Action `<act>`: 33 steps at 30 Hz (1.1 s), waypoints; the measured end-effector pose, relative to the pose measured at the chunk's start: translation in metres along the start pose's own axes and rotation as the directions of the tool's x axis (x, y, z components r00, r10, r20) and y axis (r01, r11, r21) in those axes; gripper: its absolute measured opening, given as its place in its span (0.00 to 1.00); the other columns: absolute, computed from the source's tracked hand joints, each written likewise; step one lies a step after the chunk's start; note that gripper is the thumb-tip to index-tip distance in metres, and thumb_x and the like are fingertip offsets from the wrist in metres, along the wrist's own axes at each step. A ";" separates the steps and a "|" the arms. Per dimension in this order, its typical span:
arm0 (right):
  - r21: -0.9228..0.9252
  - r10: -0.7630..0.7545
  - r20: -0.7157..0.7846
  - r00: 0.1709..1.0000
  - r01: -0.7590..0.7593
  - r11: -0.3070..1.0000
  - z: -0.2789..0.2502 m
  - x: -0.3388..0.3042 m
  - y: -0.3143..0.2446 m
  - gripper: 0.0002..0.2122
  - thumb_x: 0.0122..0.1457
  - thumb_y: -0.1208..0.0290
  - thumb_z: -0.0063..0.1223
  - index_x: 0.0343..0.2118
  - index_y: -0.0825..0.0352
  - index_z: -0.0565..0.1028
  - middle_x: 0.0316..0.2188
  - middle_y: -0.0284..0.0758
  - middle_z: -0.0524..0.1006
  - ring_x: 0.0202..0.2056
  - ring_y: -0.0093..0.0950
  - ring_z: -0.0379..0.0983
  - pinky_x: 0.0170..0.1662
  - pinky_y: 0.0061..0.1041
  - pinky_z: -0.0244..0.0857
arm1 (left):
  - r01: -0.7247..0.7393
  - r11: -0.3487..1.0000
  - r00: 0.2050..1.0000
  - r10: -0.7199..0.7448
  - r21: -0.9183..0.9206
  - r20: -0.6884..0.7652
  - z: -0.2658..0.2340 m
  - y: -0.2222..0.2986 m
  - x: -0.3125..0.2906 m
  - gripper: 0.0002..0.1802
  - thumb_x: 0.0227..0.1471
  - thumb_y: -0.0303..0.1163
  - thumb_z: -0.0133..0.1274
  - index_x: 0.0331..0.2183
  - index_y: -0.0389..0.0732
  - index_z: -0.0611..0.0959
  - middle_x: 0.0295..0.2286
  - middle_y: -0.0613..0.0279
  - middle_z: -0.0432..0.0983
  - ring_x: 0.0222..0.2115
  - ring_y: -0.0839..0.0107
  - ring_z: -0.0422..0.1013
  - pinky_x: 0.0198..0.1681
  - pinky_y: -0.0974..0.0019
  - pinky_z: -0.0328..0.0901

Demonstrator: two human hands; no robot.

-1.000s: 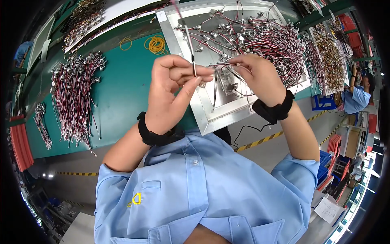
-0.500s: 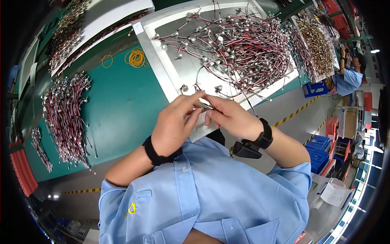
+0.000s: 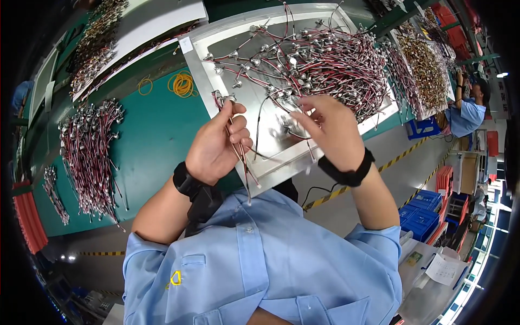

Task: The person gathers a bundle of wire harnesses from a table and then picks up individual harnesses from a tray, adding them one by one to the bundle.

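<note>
Pinched in my left hand point(image 3: 219, 142) are a few thin red and black wire leads point(image 3: 242, 157), with round silver metal parts at their upper ends. The leads hang below the fist, past the tray's near edge. Over the tray, my right hand point(image 3: 337, 132) has thumb and forefinger apart, close to silver parts on wires point(image 3: 290, 103); its other fingers are partly curled. A heap of the same wired parts point(image 3: 341, 70) fills much of the white-framed tray point(image 3: 201, 70). Another wired part point(image 3: 287, 129) lies beneath my right hand, blurred.
On the green table point(image 3: 157, 146) at left lie a large bundle of wired parts point(image 3: 89, 157), a smaller bundle point(image 3: 53, 192) and yellow rings point(image 3: 183, 84). A board of yellowish parts point(image 3: 425, 62) stands at right. Beyond it, another person point(image 3: 467, 111) works; blue crates point(image 3: 420, 216) sit lower right.
My hands were together at the tray's near edge around a small metal part. They have parted: the left moved left with the wire leads, the right moved up and right over the tray.
</note>
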State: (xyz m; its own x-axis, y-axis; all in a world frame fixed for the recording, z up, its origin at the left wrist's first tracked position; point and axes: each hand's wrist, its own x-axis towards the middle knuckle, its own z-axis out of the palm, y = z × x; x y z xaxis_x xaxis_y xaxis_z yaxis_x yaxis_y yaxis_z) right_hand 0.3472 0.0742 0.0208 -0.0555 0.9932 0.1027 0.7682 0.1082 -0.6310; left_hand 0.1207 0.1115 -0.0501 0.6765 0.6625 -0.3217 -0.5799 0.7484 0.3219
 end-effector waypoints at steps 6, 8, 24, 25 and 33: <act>-0.279 0.055 0.141 0.988 -0.013 0.960 0.012 0.044 0.066 0.10 0.52 0.67 0.55 0.29 0.70 0.72 0.20 0.38 0.74 0.22 0.31 0.71 0.28 0.27 0.65 | 0.060 0.998 0.998 -0.060 -0.002 0.013 0.009 0.008 0.002 0.18 0.60 0.44 0.39 0.40 0.39 0.72 0.22 0.72 0.68 0.23 0.81 0.64 0.29 0.73 0.63; -0.260 0.042 0.170 0.985 0.003 0.966 0.004 0.058 0.067 0.10 0.53 0.68 0.55 0.30 0.70 0.72 0.19 0.37 0.73 0.22 0.30 0.70 0.28 0.26 0.64 | 0.047 0.999 0.999 -0.046 0.013 -0.025 0.018 0.008 0.003 0.17 0.60 0.42 0.39 0.41 0.39 0.71 0.24 0.70 0.69 0.23 0.81 0.65 0.28 0.74 0.63; -0.044 -0.061 0.120 0.991 0.067 0.997 0.024 0.021 -0.016 0.05 0.58 0.73 0.46 0.31 0.69 0.72 0.14 0.37 0.72 0.15 0.30 0.69 0.20 0.27 0.61 | -0.040 0.989 0.994 0.026 -0.139 -0.106 0.039 -0.007 0.032 0.18 0.62 0.38 0.31 0.47 0.37 0.68 0.44 0.55 0.72 0.46 0.65 0.68 0.52 0.64 0.63; -0.042 -0.060 0.124 0.990 0.066 0.997 0.023 0.021 -0.015 0.05 0.58 0.73 0.46 0.31 0.69 0.72 0.14 0.37 0.72 0.15 0.30 0.69 0.20 0.27 0.61 | -0.048 0.987 0.992 0.029 -0.154 -0.125 0.035 -0.011 0.033 0.18 0.62 0.38 0.32 0.45 0.37 0.69 0.44 0.56 0.71 0.47 0.65 0.67 0.51 0.64 0.63; -0.043 0.000 0.473 0.881 0.023 0.999 0.013 0.020 -0.021 0.10 0.60 0.70 0.43 0.29 0.70 0.74 0.15 0.38 0.73 0.15 0.31 0.70 0.21 0.28 0.62 | -0.179 0.969 0.982 0.164 -0.173 -0.095 0.039 0.002 0.029 0.14 0.61 0.39 0.36 0.40 0.39 0.71 0.41 0.60 0.73 0.46 0.65 0.68 0.46 0.67 0.66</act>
State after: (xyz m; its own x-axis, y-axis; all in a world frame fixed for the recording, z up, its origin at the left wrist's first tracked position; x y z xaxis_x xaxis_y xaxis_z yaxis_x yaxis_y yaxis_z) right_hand 0.3212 0.0920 0.0261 -0.3504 0.8959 -0.2732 0.7935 0.1290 -0.5947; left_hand 0.1570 0.1309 -0.0243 0.5257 0.7764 -0.3477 -0.7612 0.6118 0.2151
